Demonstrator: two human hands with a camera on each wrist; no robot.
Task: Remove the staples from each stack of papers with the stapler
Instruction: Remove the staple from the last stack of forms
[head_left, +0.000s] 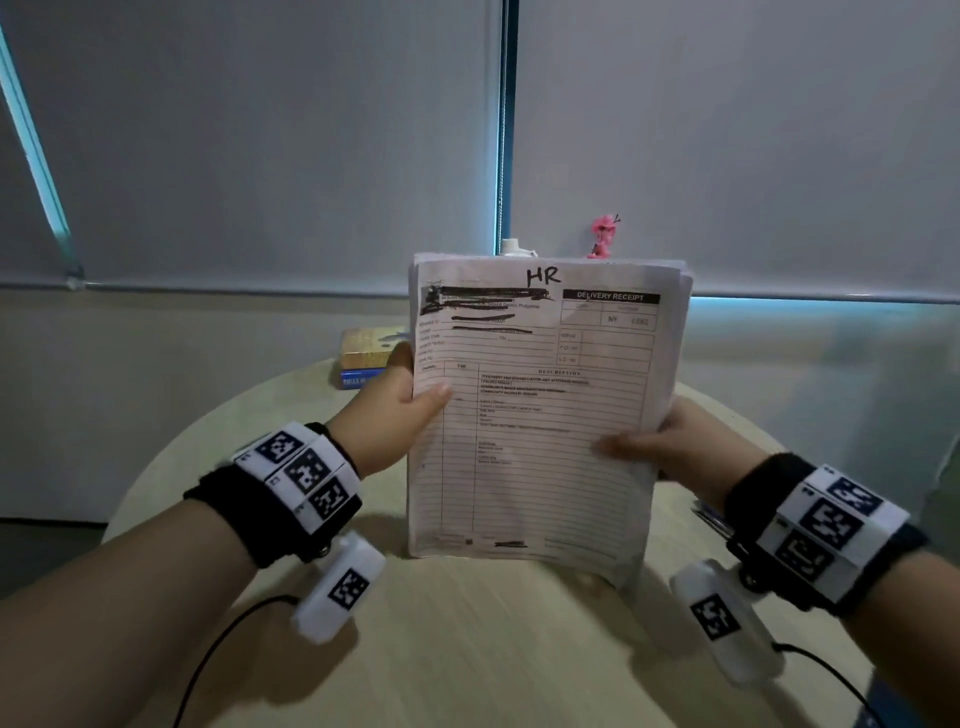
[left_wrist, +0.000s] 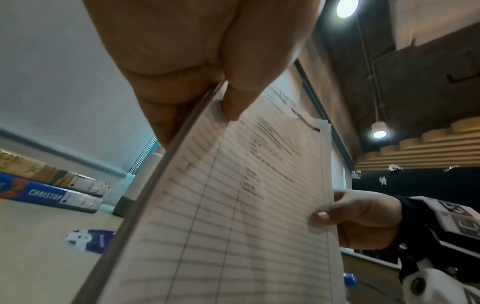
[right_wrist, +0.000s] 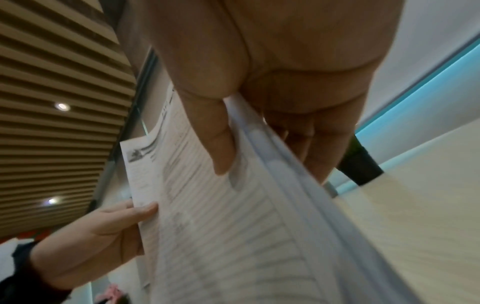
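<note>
Item: papers, a thick stack topped by a pink delivery receipt marked "HR", stood upright with its lower edge on or just above the round surface; which of the two could not be told. Left hand gripped the left edge, thumb on the front sheet and fingers behind; right hand gripped the right edge lower down in the same manner. The right wrist view showed that side fanned into several separate bundles, loose at the edge. No staple could be made out on the front sheet; the top corners were too small and soft to read. No stapler was identifiable in any view; a small blue and white object lay on the surface behind the stack, its kind unclear. Also present: books, two stacked at the far edge, and a pink flower behind the stack. Handling note, as judgement: the step appeared to be squaring the stack and finding its staples. It would go best with the lower edge tapped level, the stack then laid flat, one hand pressing beside the staple, the other freed for the stapler. The loose right edge could slip if grip eased early.
</note>
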